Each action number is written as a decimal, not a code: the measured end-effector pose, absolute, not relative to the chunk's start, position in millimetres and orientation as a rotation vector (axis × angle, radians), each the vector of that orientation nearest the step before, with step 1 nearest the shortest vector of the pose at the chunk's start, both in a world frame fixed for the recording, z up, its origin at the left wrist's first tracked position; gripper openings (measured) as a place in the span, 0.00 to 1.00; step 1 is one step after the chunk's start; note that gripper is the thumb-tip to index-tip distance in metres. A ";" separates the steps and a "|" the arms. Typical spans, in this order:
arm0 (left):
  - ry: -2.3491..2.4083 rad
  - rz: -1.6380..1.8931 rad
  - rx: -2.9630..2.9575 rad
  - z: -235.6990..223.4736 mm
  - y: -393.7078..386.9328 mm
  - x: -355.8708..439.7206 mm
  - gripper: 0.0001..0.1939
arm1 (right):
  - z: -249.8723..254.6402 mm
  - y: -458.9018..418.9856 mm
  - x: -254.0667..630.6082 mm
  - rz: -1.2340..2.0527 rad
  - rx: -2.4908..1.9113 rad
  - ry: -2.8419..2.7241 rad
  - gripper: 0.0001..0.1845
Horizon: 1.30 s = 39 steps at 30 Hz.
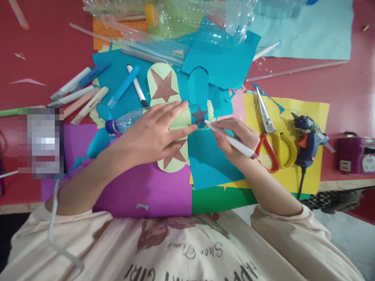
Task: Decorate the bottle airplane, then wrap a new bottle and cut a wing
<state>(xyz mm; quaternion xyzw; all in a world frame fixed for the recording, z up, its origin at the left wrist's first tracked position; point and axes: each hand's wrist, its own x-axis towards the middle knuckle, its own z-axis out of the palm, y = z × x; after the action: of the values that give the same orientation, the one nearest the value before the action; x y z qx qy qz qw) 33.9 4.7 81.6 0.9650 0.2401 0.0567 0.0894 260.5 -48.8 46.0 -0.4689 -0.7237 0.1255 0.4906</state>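
Note:
A small clear plastic bottle (129,121) with a dark blue cap lies on its side, wrapped partly in pale yellow and blue paper. Across it my left hand (155,130) lies palm down, fingers stretched and spread over the wrapped part. Pale yellow rounded flaps (172,76) bearing brown stars stick out above and below that hand. A dark star (199,115) shows on the blue band at the bottle's right end. My right hand (238,138) grips a white marker (231,142), its tip close to this star and its brown end toward the wrist.
Red-and-yellow-handled scissors (266,128) and a blue glue gun (307,142) lie at right on yellow paper (316,117). Several markers (90,103) lie at left near a blurred-out device (43,142). Large clear bottles (202,19) and glue sticks (152,48) are at the back.

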 end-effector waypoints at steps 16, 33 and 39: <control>0.701 0.227 2.855 79.4 5.1 33.7 0.21 | 47.5 -48.1 259.7 0.291 -1.135 -1.763 0.04; 0.744 0.198 2.794 81.2 4.6 34.7 0.21 | 47.3 -47.6 260.6 0.280 -1.075 -1.776 0.04; 0.737 0.219 2.817 78.9 4.6 33.7 0.21 | 47.7 -47.5 260.4 0.285 -1.088 -1.779 0.05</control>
<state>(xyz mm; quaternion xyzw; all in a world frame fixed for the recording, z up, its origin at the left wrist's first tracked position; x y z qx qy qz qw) 33.7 4.6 78.9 0.9588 0.2509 0.0746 0.1106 260.4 -47.5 47.7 -0.4489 -0.7342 0.1176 0.4956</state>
